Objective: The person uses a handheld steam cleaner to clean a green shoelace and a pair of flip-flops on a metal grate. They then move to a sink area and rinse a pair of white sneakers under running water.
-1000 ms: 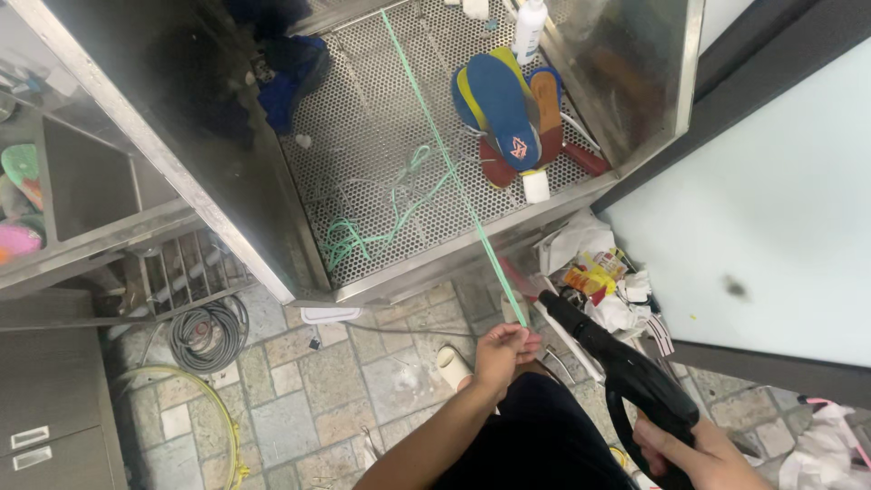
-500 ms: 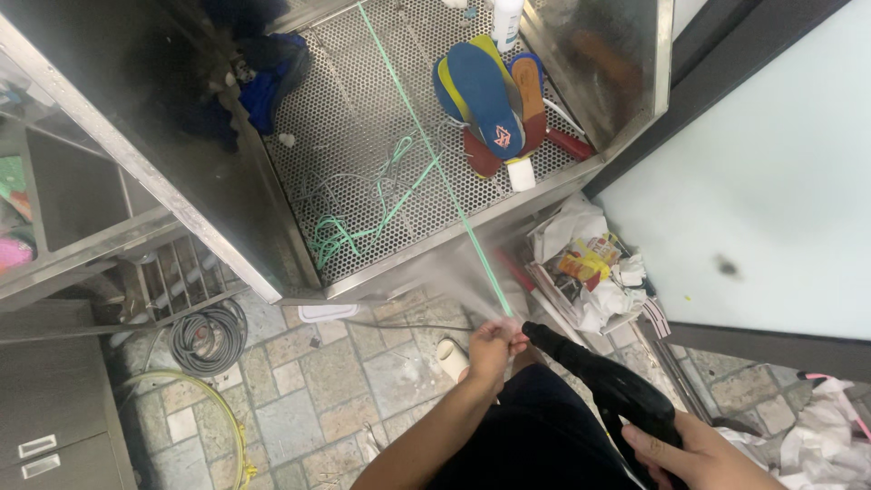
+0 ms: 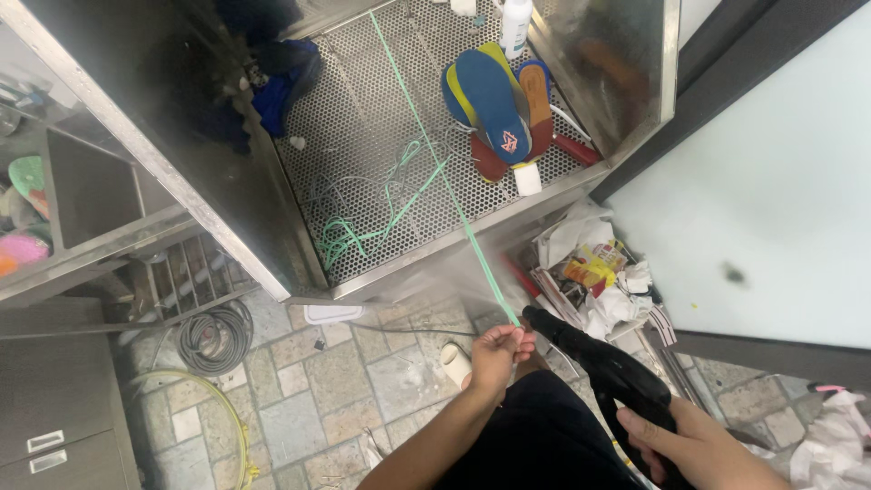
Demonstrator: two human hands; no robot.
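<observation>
The person's left hand [image 3: 497, 349] pinches the near end of a long, thin green lace [image 3: 435, 159] between fingertips and thumb. The lace runs taut from that pinch, up over the front edge of the steel cabinet [image 3: 227, 227], across its perforated floor, and out of view at the far end. The right hand [image 3: 703, 446] is clenched around the handle of a black blow-gun tool [image 3: 603, 372], whose nozzle points up toward the pinched end of the lace, close beside the left hand's fingertips.

Compared with a second ago, the left hand has moved a little to the left and the lace lies at a slightly different slant; the black tool's nozzle has come nearer to the held end. The haze that blurred the lace near the cabinet edge half a second ago is still faintly there along the front lip. From this it seems the lace is being treated along its length while held tight, and the work sits at its near end.

Inside the cabinet, loose loops of more green lace [image 3: 363, 218] lie tangled on the perforated floor, left of the taut one. Farther right, blue and orange insoles [image 3: 504, 100] lean together beside a white bottle [image 3: 514, 23]. On the tiled floor to the left lies a coiled grey hose [image 3: 213, 336]; to the right, a heap of crumpled paper and wrappers [image 3: 594, 268].
</observation>
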